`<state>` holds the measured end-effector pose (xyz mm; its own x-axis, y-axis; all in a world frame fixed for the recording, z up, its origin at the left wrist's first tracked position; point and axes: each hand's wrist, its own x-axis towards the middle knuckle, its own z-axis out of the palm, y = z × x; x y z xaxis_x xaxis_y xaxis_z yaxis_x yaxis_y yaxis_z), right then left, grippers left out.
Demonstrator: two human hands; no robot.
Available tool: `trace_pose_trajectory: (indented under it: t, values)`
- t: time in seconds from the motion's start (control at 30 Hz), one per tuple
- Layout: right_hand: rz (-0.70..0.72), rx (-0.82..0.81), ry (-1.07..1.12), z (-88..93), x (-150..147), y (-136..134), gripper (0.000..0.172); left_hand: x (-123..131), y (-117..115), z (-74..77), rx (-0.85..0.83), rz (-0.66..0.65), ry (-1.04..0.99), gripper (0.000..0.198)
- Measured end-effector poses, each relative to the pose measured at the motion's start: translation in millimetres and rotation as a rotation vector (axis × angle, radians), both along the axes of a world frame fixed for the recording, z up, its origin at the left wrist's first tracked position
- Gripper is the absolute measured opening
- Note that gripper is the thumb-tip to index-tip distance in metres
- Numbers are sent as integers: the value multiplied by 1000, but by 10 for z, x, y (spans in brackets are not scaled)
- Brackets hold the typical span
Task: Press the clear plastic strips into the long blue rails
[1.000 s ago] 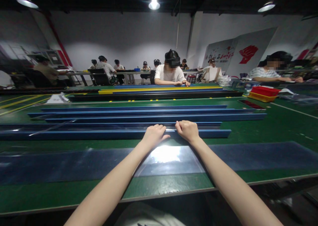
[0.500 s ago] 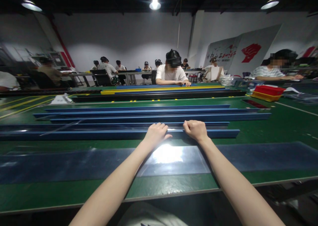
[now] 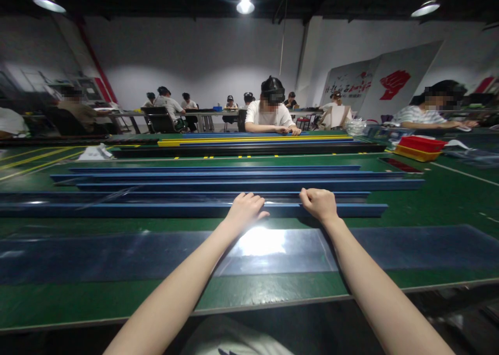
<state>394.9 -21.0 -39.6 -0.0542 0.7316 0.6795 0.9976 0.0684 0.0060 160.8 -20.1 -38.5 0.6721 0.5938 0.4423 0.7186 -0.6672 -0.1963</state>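
Observation:
A long blue plastic channel (image 3: 195, 210) lies crosswise on the green table, with a strip of clear film (image 3: 113, 194) loose at its left part. My left hand (image 3: 246, 207) rests over this channel, fingers draped across its near wall and the thumb held apart. To the right, my right hand (image 3: 320, 204) is closed in a fist on the same channel near its right end; its fingertips are hidden. Beneath my forearms a wide clear plastic sheet (image 3: 273, 264) is spread flat along the near side of the table.
Several more blue channels (image 3: 249, 185) lie just beyond. Farther off are black strips (image 3: 249, 151) and yellow strips (image 3: 218, 140), where a co-worker (image 3: 268, 116) leans over. Red and yellow bins (image 3: 421, 146) and a phone-like dark slab (image 3: 401, 165) are at right. The table's near edge (image 3: 273, 307) runs below my forearms.
My right hand has moved a little to the right, and the blue channel with its clear film has slid the same way. My left hand has stayed nearly in place.

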Motion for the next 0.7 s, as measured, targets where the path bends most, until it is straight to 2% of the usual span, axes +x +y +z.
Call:
trace_pose_trajectory:
  t: [0.23, 0.5, 0.7]
  values:
    - [-16, 11, -12, 8, -60, -12, 46, -15, 10, -19, 3, 0, -4, 26]
    - [62, 31, -51, -7, -296, -15, 44, 2, 2, -13, 9, 2, -10, 25]
    - [38, 0, -27, -8, -343, -1, 44, 1, -11, 2, -11, -1, -17, 24]
